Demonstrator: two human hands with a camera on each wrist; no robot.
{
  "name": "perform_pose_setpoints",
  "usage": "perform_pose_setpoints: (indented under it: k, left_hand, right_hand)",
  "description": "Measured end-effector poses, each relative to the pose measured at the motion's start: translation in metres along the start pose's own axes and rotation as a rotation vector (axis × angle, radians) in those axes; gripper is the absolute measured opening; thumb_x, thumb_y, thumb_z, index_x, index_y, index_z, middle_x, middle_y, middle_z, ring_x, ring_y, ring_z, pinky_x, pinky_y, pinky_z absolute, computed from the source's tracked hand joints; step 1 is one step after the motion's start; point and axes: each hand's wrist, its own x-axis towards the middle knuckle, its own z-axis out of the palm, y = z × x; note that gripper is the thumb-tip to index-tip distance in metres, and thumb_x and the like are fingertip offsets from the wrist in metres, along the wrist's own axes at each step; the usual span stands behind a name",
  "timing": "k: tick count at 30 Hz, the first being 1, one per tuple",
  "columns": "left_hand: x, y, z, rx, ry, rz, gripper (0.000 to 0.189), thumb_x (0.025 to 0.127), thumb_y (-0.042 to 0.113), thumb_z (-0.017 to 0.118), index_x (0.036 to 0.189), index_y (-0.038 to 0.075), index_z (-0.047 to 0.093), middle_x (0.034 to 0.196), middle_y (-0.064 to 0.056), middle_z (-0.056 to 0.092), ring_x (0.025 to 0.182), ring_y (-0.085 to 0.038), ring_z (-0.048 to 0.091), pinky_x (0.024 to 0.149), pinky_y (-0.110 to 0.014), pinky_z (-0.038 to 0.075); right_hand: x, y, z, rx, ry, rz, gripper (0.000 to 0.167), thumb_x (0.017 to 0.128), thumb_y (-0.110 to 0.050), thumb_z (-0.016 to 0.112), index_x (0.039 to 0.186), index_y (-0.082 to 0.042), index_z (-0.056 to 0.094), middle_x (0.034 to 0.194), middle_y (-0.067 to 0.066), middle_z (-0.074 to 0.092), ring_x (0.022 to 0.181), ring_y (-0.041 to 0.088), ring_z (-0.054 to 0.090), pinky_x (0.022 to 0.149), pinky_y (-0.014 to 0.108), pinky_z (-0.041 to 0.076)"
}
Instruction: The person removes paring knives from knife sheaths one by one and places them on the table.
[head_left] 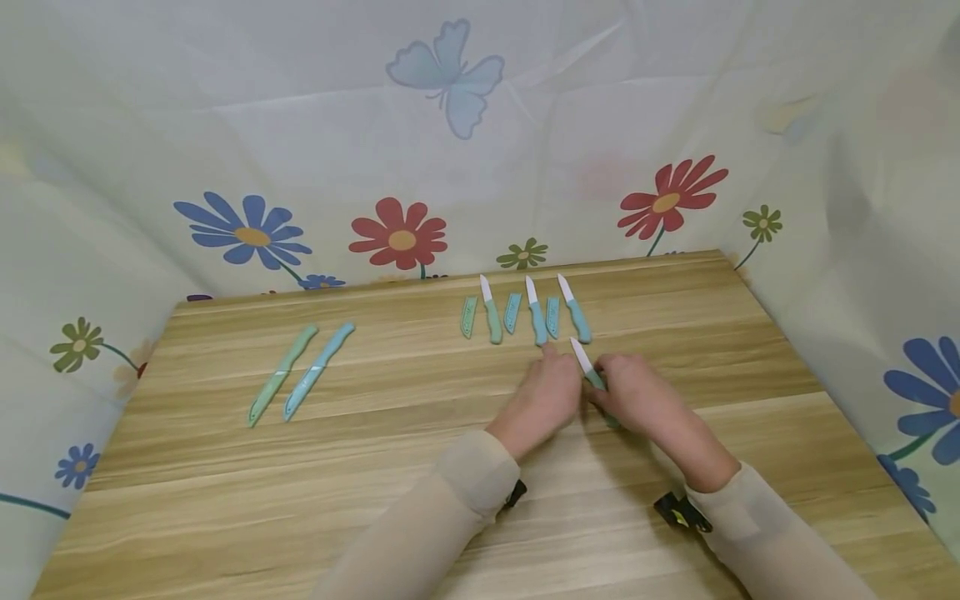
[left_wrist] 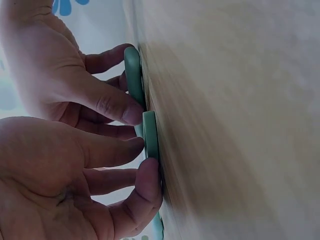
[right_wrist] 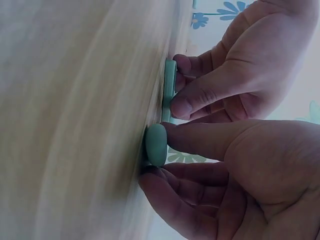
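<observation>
My right hand (head_left: 637,392) pinches the green handle (right_wrist: 156,145) of a paring knife (head_left: 596,380) low over the wooden table, its white blade pointing away from me. Close on its left, my left hand (head_left: 546,392) pinches a flat green knife sheath (left_wrist: 150,132) between thumb and fingers. That sheath is hidden behind the hand in the head view. Just beyond the hands, a row holds a green-handled knife (head_left: 492,322), two blue-handled knives (head_left: 537,323) with bare white blades, a green sheath (head_left: 468,317) and two blue sheaths (head_left: 512,313).
On the left of the table (head_left: 405,392) lie a green sheathed knife (head_left: 282,375) and a blue sheathed knife (head_left: 318,372), side by side and slanted. A flowered white curtain (head_left: 300,150) stands behind the far edge and along both sides.
</observation>
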Motion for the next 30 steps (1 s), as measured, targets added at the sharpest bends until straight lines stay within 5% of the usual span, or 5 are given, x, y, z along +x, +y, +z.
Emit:
perform_pose_setpoints:
  k: [11,18,30]
  left_hand:
    - [-0.004,-0.005,-0.004,-0.012,0.009,0.008,0.011,0.103,0.007,0.064,0.107,-0.001,0.07,0.13,-0.032,0.061,0.078,-0.023,0.067,0.065,-0.031,0.057]
    - [-0.01,-0.014,-0.011,0.004,0.031,0.001,0.015,0.102,0.01,0.066,0.113,0.0,0.068,0.122,-0.023,0.061,0.084,-0.024,0.065,0.065,-0.03,0.056]
    - [-0.028,-0.039,-0.027,0.075,0.105,-0.042,0.041,0.102,0.025,0.072,0.135,0.002,0.066,0.118,-0.017,0.06,0.101,-0.03,0.062,0.083,-0.038,0.057]
  right_hand:
    - [0.002,-0.007,-0.002,0.013,-0.019,0.018,0.024,0.099,-0.023,0.077,0.098,-0.001,0.067,0.074,0.005,0.059,0.069,0.021,0.056,0.062,0.036,0.048]
    - [0.002,-0.01,-0.011,-0.014,-0.023,0.042,0.052,0.1,-0.02,0.074,0.138,0.013,0.058,0.125,0.031,0.068,0.114,0.041,0.068,0.094,0.057,0.056]
    - [0.01,-0.027,-0.022,-0.107,0.12,-0.112,0.053,0.099,-0.024,0.079,0.14,0.004,0.062,0.125,0.024,0.067,0.108,0.04,0.069,0.086,0.054,0.059]
